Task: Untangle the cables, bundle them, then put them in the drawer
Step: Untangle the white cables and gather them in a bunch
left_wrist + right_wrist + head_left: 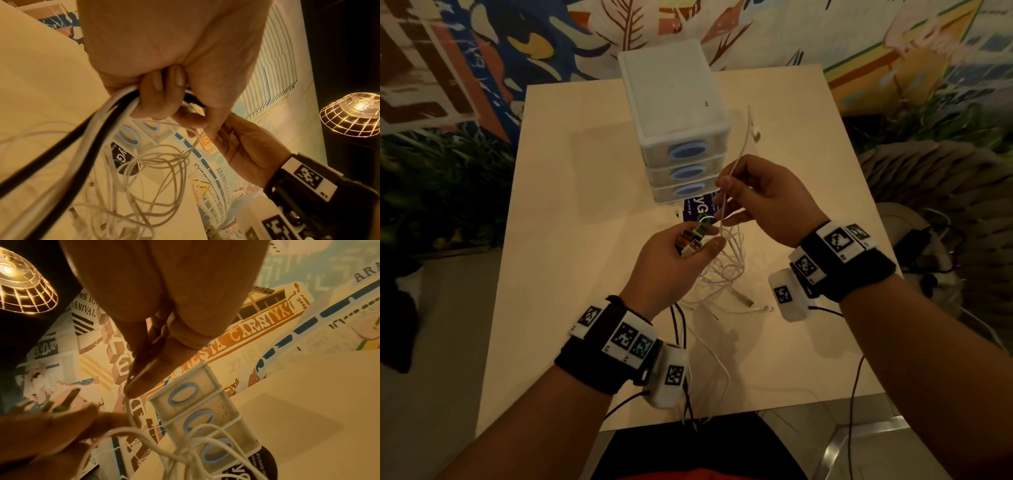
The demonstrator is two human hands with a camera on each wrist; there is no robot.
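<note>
My left hand point(681, 253) is raised above the table and grips a cluster of USB plug ends point(692, 238), with white and black cables point(98, 123) running out of the fist. A tangle of thin white cables point(722, 270) hangs from it onto the table point(571, 205). My right hand point(750, 195) pinches a single white cable point(736, 161) between thumb and forefinger, just right of the left hand. That strand runs up past the white three-drawer unit point(674, 102). All three drawers with blue oval handles point(205, 417) are closed.
A dark purple printed card point(700, 209) lies in front of the drawer unit. A white plug end point(756, 132) rests right of the unit. Black cables point(678, 329) trail off the table's near edge. A grey chair point(928, 178) stands at the right.
</note>
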